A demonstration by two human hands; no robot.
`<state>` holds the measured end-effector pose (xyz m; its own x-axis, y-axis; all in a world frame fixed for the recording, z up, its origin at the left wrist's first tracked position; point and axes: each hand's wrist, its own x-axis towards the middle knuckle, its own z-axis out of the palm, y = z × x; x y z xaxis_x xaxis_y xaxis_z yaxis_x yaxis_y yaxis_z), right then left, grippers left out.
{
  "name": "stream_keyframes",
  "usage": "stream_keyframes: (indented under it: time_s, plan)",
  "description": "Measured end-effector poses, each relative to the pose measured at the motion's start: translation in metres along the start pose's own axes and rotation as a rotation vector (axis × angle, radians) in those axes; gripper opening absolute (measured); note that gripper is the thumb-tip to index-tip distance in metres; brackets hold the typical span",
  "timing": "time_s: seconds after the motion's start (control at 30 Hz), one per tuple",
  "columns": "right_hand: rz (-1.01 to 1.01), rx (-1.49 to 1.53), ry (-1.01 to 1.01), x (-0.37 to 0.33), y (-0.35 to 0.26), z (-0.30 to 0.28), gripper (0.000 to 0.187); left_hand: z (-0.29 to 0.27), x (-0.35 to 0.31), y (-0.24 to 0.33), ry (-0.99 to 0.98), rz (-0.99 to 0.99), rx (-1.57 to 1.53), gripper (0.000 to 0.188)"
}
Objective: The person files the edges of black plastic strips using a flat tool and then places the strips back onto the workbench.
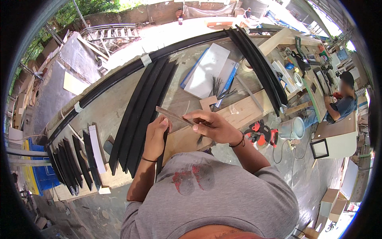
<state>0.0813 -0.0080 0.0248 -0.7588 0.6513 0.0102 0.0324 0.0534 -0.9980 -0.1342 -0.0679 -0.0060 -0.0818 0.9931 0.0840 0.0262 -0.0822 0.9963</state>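
Note:
My right hand (213,125) pinches a thin, flat brownish-grey strip (171,114) between thumb and fingers. The strip's free end slants up and left, above my left hand (156,133). My left hand is closed, its thumb uppermost. A narrow black bar (161,153) runs down from it toward my shirt, and its upper end seems to be inside the curled fingers. Beyond and left of my hands, long black bars (137,115) lie side by side across the worktable (115,115).
White panels with blue edges (209,69), a bundle of dark thin strips (218,88) and more black bars (262,67) lie on the table. Shorter black pieces (65,165) sit at left. A red-black power tool (260,133) and a bucket (291,129) stand right; a person (342,101) sits beyond.

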Motion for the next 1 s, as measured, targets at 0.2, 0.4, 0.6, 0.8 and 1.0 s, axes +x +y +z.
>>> stream_keyframes:
  time_s: [0.2,0.4,0.6,0.8,1.0]
  plan:
    - [0.040,-0.068,-0.009,-0.003,-0.003,0.000,0.035,-0.004,-0.004,-0.019,0.066,-0.195,-0.315,0.043]
    - [0.024,-0.209,-0.071,-0.006,-0.002,-0.004,0.035,0.003,0.001,-0.014,0.115,-0.224,-0.554,0.043]
    - [0.165,-0.260,-0.240,0.011,-0.015,-0.002,0.034,-0.008,0.001,-0.027,-0.099,-0.266,-0.604,0.041]
    - [0.056,-0.107,-0.107,0.019,-0.011,0.007,0.034,-0.005,0.007,-0.041,-0.054,-0.185,-0.614,0.049]
    - [0.077,-0.082,-0.234,-0.003,0.002,-0.017,0.035,-0.010,0.008,-0.033,-0.099,-0.271,-0.688,0.049]
